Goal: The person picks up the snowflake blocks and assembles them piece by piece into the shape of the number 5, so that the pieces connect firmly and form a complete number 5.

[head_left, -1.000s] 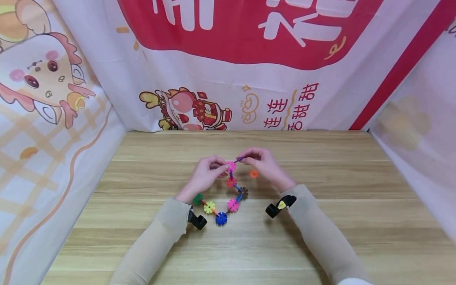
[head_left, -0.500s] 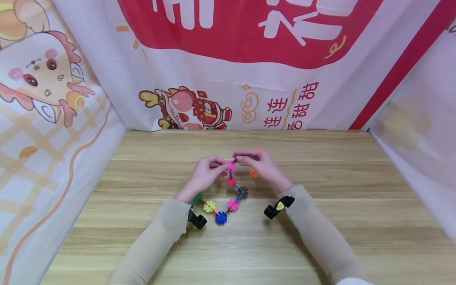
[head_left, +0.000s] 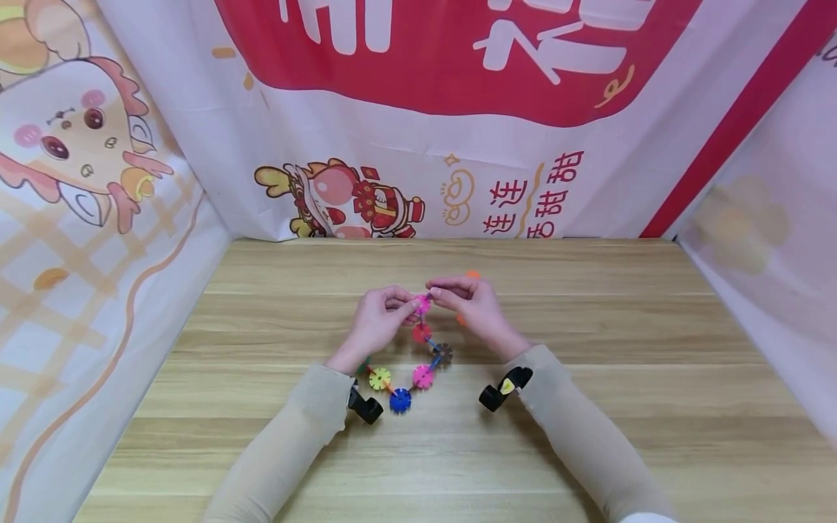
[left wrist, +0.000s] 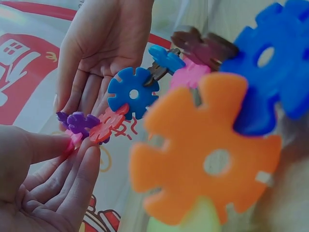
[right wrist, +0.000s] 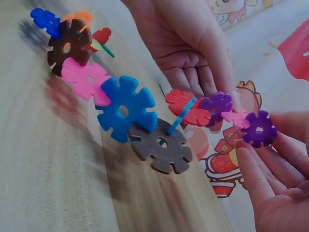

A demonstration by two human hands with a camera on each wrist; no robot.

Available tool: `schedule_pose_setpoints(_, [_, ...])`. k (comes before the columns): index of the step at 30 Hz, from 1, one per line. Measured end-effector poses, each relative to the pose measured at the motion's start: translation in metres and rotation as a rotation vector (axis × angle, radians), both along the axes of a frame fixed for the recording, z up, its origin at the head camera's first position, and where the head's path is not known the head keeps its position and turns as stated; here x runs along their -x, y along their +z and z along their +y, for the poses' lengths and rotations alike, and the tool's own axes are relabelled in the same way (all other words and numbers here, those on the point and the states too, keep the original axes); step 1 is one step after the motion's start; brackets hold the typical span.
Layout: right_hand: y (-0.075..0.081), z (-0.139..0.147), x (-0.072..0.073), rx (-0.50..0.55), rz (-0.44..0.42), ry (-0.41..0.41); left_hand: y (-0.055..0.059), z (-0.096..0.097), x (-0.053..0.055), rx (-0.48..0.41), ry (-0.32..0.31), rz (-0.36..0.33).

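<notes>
A chain of notched snowflake discs curves between my hands and down towards the table. My left hand [head_left: 378,318] pinches the pink disc [right wrist: 235,117] near its upper end. My right hand [head_left: 476,299] pinches the end purple disc [right wrist: 259,129], which meets the pink one edge to edge. Below them come another purple disc [right wrist: 216,108], a red disc [right wrist: 186,107] and a grey-brown disc [right wrist: 153,149]. A blue disc [right wrist: 126,111], a second pink disc [head_left: 423,377] and a dark blue disc [head_left: 400,400] follow. The yellow disc [head_left: 379,378] lies near my left wrist.
Two loose orange discs lie by my right hand: one orange disc [head_left: 472,274] beyond it, another orange disc [head_left: 461,319] partly hidden by it. The wooden table [head_left: 588,436] ends at a printed cloth [head_left: 418,131] behind, with cloths at both sides.
My right hand has moved a little left with the purple disc, bringing it against the pink one. The far orange disc has come into view; the chain has shifted slightly left.
</notes>
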State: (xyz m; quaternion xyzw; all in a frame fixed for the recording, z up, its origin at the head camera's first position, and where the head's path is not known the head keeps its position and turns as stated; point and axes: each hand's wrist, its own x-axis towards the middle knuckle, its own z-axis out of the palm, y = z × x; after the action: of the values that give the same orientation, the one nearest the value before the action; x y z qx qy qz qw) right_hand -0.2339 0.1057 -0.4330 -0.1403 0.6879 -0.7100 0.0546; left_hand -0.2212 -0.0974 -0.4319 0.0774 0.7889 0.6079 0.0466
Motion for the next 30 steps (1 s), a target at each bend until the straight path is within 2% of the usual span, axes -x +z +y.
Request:
schedule_pose_setpoints(5, [-0.002, -0.003, 0.0, 0.031, -0.01, -0.004, 0.001, 0.002, -0.001, 0.006, 0.033, -0.006])
schedule_pose_setpoints(19, [-0.008, -0.006, 0.0, 0.034, -0.051, 0.01, 0.004, 0.004, -0.005, 0.005, 0.059, -0.004])
schedule_pose_setpoints(25, [-0.002, -0.002, 0.003, 0.072, -0.058, 0.038, 0.003, 0.007, -0.005, -0.039, 0.065, 0.002])
schedule_pose_setpoints(30, [0.0, 0.005, 0.006, 0.019, -0.05, 0.042, 0.004, 0.011, -0.009, -0.063, 0.061, 0.005])
